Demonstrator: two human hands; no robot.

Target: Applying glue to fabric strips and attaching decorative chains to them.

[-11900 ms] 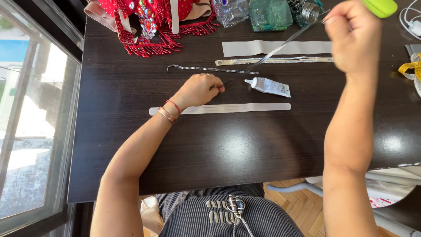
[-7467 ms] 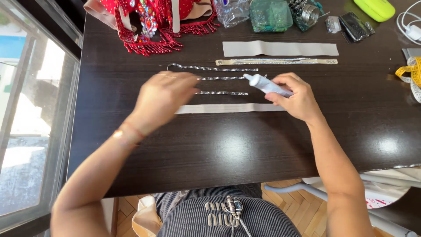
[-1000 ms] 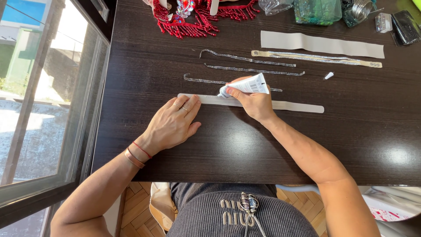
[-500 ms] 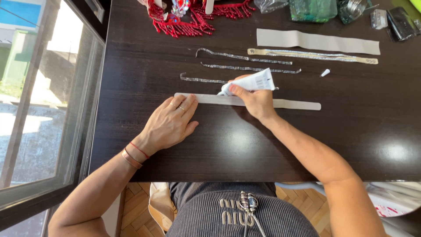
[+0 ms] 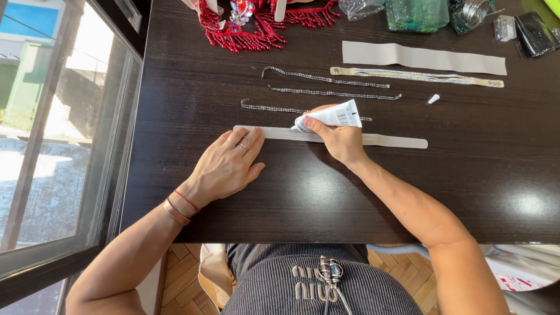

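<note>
We look down on a dark wooden table (image 5: 291,198) that fills most of the view and carries everything else. Across it, under both hands, lies a long pale strip (image 5: 396,140), flat, narrow, with rounded ends, running left to right. Our left hand (image 5: 227,166) lies open and flat, palm down, its fingertips pressing the strip's left end; two thin bracelets circle the wrist. Our right hand (image 5: 341,140) is closed around a small white glue tube (image 5: 329,116), thumb and fingers pinching its body, the nozzle tilted down to the left and meeting the strip just beyond the left hand's fingertips. The tube is short, white and creased, with a dark printed patch near its flat end.

Just beyond the right hand, a thin rhinestone chain (image 5: 268,108) lies parallel to the strip, partly hidden behind the tube. Farther out lie two more chains (image 5: 326,79), then a beaded band (image 5: 420,76) and a wider pale strip (image 5: 426,58). To the right of the right hand, well apart, a tiny white cap (image 5: 433,99) rests alone. At the far edge, beyond the left hand, sits a heap of red beaded fringe (image 5: 251,26); beyond the right, clear bags and containers (image 5: 414,11). Nothing lies between the hands and the strip.
</note>
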